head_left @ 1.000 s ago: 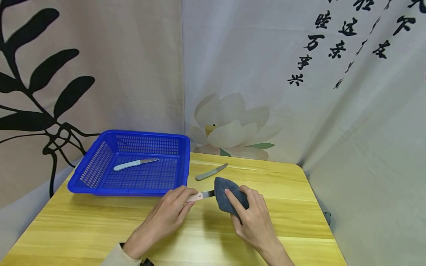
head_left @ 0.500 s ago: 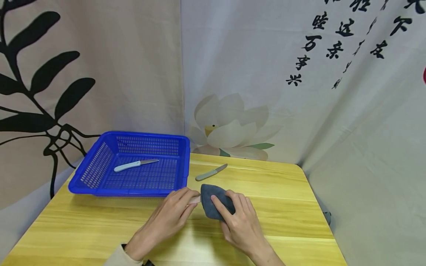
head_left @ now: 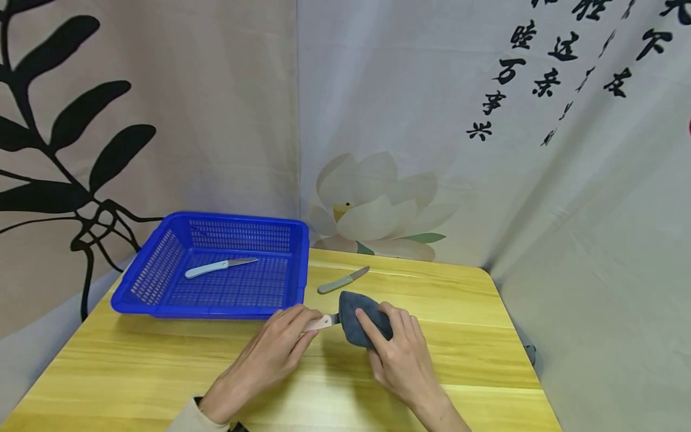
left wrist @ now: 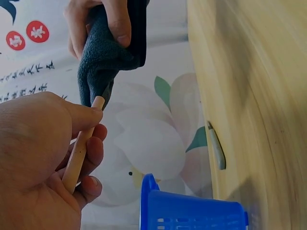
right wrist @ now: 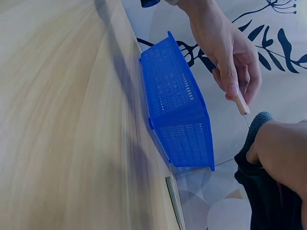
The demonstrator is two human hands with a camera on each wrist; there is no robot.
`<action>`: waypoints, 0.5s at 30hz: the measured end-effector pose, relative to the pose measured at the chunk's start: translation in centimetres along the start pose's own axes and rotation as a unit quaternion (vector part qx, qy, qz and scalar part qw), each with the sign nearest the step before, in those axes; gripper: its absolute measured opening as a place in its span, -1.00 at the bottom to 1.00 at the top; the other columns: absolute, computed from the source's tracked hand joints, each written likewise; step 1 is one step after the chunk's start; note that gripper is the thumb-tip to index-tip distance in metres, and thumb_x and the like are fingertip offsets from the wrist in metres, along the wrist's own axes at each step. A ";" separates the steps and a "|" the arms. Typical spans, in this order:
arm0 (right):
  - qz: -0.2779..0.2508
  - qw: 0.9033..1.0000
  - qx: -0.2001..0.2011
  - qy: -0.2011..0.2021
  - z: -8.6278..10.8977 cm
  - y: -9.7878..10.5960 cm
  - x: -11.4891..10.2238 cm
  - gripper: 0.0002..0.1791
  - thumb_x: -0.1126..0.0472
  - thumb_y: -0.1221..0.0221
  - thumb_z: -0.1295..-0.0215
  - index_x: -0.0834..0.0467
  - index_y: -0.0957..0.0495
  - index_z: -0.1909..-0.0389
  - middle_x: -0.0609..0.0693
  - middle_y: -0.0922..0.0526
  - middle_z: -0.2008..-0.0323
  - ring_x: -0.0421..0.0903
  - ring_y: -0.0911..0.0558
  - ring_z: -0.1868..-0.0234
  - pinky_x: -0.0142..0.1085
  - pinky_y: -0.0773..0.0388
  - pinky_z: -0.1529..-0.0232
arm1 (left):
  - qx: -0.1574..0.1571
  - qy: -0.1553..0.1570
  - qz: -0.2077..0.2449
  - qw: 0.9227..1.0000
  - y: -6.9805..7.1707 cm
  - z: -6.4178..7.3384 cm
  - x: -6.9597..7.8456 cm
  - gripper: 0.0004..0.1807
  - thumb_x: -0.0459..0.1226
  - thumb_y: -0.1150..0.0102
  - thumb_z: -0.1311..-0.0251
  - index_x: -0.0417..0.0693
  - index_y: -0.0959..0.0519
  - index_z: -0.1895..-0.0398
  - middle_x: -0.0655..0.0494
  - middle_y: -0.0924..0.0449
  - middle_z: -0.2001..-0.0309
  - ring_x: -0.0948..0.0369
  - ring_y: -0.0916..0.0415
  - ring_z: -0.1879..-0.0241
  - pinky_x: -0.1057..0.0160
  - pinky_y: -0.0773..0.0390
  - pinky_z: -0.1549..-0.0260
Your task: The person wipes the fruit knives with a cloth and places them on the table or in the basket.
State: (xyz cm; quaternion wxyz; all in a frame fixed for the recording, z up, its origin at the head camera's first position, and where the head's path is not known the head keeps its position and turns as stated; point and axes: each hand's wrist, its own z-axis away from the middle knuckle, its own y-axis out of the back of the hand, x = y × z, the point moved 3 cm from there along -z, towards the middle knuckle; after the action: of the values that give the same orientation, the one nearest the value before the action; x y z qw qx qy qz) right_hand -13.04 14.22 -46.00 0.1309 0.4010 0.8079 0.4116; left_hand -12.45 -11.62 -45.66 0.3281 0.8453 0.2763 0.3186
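Note:
In the head view my left hand (head_left: 275, 345) grips the pale pinkish handle of a small knife (head_left: 320, 323), its blade pointing right. A folded dark blue-grey cloth (head_left: 353, 321) wraps most of that blade, held by my right hand (head_left: 405, 360) with the fingers pressed over it. A short stretch of metal shows between handle and cloth; the tip is hidden. Both hands are raised over the table. From the left wrist, the thumb and curled fingers are seen around the knife handle (left wrist: 78, 155), with the cloth (left wrist: 98, 62) beyond it.
A blue perforated basket (head_left: 305, 270) stands at the table's back left, with a white-handled knife (head_left: 216, 267) inside. Right of it, a grey-green-handled knife (head_left: 342, 280) lies on the wooden table (head_left: 459, 336). Printed curtains (head_left: 227, 120) hang close behind and at the sides.
The right hand slid the cloth left along the blade up to the handle, then back right, so some metal shows again. The left hand has stayed nearly still with the knife.

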 end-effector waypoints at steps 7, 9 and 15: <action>0.002 1.000 0.005 -0.009 0.2 0.0 1.0 -0.18 0.23 -0.43 -0.11 -0.03 -0.65 -0.51 0.31 -0.64 -0.21 0.18 -0.63 -0.06 0.01 -0.62 0.05 | 0.001 0.002 0.007 1.000 0.2 0.2 -0.2 -0.76 -0.36 -0.42 -0.49 -0.03 -0.73 -0.14 0.22 -0.74 0.11 0.35 -0.55 0.20 0.26 -0.66 0.16; 0.000 1.000 0.011 -0.011 0.3 0.1 1.3 -0.19 0.24 -0.41 -0.12 -0.01 -0.65 -0.51 0.32 -0.64 -0.20 0.19 -0.63 -0.04 0.03 -0.62 0.06 | 0.003 0.002 0.014 1.000 0.2 0.2 -0.2 -0.76 -0.37 -0.42 -0.48 -0.03 -0.73 -0.14 0.23 -0.74 0.11 0.36 -0.54 0.20 0.24 -0.68 0.14; -0.002 0.999 0.023 -0.026 0.4 0.2 2.1 -0.23 0.26 -0.35 -0.16 -0.01 -0.66 -0.50 0.33 -0.63 -0.18 0.23 -0.63 0.01 0.07 -0.63 0.08 | 0.005 0.015 0.050 0.999 0.4 0.4 -0.3 -0.73 -0.42 -0.43 -0.46 -0.07 -0.73 -0.15 0.24 -0.72 0.14 0.41 -0.45 0.24 0.35 -0.63 0.24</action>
State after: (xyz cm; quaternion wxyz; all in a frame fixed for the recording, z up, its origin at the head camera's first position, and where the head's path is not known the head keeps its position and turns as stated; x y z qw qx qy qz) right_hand -14.07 16.12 -45.81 0.1432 0.4132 0.8142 0.3819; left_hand -12.26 -12.22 -45.72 0.3029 0.8551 0.2399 0.3457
